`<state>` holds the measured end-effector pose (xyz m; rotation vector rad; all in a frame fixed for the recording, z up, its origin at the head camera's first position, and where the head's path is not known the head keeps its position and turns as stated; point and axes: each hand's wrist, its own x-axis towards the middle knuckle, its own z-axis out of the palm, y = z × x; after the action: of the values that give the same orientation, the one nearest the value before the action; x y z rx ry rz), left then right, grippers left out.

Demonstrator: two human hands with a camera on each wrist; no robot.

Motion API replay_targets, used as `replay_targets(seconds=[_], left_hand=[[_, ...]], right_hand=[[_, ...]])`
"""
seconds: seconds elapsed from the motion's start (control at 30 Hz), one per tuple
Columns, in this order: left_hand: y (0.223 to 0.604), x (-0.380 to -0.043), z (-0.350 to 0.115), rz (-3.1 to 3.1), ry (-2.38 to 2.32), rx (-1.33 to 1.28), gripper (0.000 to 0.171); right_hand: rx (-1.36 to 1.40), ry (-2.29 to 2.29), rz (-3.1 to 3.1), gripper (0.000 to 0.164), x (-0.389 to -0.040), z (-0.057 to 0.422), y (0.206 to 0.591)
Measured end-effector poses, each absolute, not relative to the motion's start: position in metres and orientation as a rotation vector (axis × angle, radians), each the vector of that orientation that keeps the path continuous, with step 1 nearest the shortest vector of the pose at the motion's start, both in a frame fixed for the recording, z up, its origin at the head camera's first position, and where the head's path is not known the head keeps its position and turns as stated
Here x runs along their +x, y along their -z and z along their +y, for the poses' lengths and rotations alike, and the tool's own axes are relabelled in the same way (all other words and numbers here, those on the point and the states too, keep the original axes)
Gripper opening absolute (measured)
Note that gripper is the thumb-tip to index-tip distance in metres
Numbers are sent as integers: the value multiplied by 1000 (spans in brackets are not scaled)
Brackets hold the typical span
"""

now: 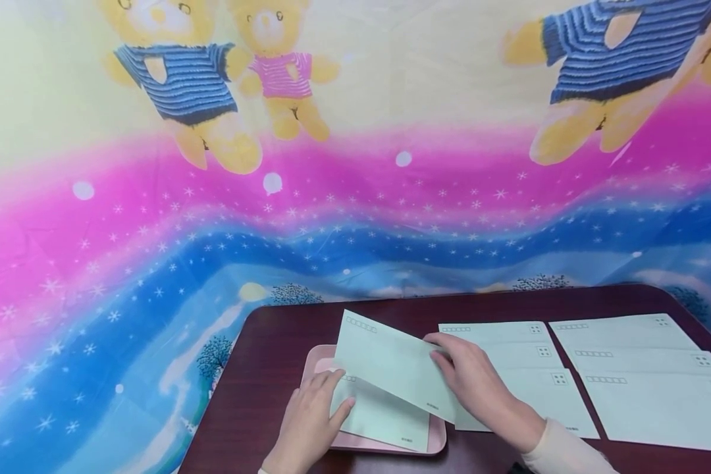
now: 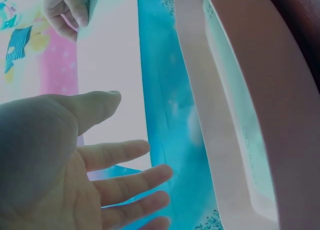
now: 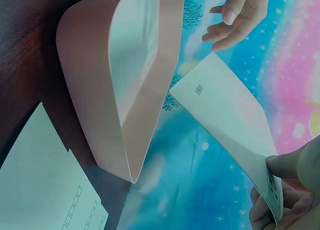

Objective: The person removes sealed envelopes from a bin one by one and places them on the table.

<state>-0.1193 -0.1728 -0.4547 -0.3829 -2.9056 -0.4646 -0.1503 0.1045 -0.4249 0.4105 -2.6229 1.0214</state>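
Note:
My right hand pinches a pale envelope at its right end, between thumb and fingers. The envelope is raised and tilted over a pink tray, its row of postcode boxes at the upper left. Inside the tray lies another envelope, partly covered by the raised one. At the tray's left side is my left hand, fingers spread. In the left wrist view that hand's fingers are extended, with the held envelope beyond them. The right wrist view shows the thumb on the envelope's stamp corner.
Right of the tray, envelopes lie overlapped in two columns, a nearer column and a far-right column. They rest on a dark wooden table. Behind it hangs a cloth printed with bears.

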Motion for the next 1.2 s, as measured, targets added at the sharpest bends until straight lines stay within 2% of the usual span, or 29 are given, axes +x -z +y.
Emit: replay_targets(seconds=[0.53, 0.8, 1.2], left_hand=[[457, -119, -156, -2833, 391, -520, 46], [457, -116, -148, -2829, 394, -564, 39], [458, -116, -138, -2809, 404, -611, 39]], right_hand=[[384, -953, -2553, 32, -140, 135, 420], [338, -943, -2572, 31, -135, 150, 420], [296, -879, -2558, 26, -130, 176, 421]])
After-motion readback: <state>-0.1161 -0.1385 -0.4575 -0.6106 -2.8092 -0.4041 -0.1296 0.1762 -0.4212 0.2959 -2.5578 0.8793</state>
